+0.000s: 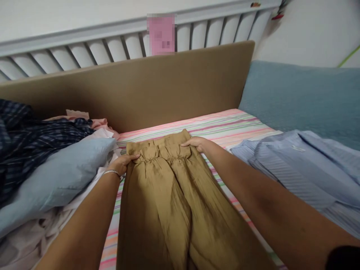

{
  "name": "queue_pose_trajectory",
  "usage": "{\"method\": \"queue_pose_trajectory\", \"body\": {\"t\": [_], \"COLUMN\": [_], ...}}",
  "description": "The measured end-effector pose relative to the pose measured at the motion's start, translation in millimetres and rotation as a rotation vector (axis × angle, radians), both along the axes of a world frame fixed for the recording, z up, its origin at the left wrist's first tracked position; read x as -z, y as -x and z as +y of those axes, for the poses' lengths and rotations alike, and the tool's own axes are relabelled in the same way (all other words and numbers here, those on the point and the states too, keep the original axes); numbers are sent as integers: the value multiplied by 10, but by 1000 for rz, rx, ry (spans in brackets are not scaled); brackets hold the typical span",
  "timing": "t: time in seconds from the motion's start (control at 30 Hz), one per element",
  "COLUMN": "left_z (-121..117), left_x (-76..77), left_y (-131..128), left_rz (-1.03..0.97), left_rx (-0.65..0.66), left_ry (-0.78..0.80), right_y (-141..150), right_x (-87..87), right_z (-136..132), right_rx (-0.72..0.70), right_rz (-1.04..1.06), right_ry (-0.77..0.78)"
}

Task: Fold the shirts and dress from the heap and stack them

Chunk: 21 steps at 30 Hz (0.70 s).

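Observation:
A pair of olive-brown trousers (165, 195) with a gathered elastic waist lies lengthwise on a striped sheet (222, 129), waistband away from me. My left hand (122, 163), with a bracelet at the wrist, pinches the left end of the waistband. At the right end, my right hand (197, 143) grips the waistband between thumb and fingers. The legs run toward me and out of the bottom of the view.
On the left is a heap of clothes: a dark plaid garment (36, 138), a light blue piece (64, 168) and pink cloth. Folded blue shirts (303, 161) lie at right. Behind stand a brown board (180, 86) and white slatted rail (118, 48); a teal cushioned surface (303, 93) is at the far right.

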<state>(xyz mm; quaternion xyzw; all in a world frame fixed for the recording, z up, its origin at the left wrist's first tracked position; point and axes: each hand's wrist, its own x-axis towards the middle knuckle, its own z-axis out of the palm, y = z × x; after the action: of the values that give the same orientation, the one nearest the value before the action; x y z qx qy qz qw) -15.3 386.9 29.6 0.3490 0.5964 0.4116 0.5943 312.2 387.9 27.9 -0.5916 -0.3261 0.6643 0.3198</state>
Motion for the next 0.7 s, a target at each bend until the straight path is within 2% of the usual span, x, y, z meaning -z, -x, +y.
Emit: {"method": "queue_pose_trajectory", "body": {"t": [0.1,0.2,0.27,0.33,0.4,0.47,0.53,0.6,0.7], "left_z": [-115,-307,-538,-869,-1268,-1666,-1982,-2162,-2203], "left_x": [-179,-457,-610,-653,-548,-326,-75,108,165], "left_y": [-82,-118,-67,48,192,314,384,412,423], "left_rz": [26,2,33,177,381,497,539,604,696], "left_rx": [-1,-34,-19,41,157,290,385,436,468], "left_ry": [-14,-151,-306,-475,-607,-670,-689,-704,-736], "right_y": [73,104,75,11,-68,-137,-180,-199,-193], "right_x": [-161,-418,-574,-635,-556,-357,-125,35,48], "right_z": [-90,-306,-588,-986,-1437,-1844,-2123,-2250,-2241], "right_rx": [59,104,78,14,-124,-354,-530,-620,-671], "right_rz": [-15,-38,-179,-428,-658,-798,-909,-1011,-1088], "right_ry": [-180,-399,-646,-917,-1124,-1293,-1390,-1410,-1402]}}
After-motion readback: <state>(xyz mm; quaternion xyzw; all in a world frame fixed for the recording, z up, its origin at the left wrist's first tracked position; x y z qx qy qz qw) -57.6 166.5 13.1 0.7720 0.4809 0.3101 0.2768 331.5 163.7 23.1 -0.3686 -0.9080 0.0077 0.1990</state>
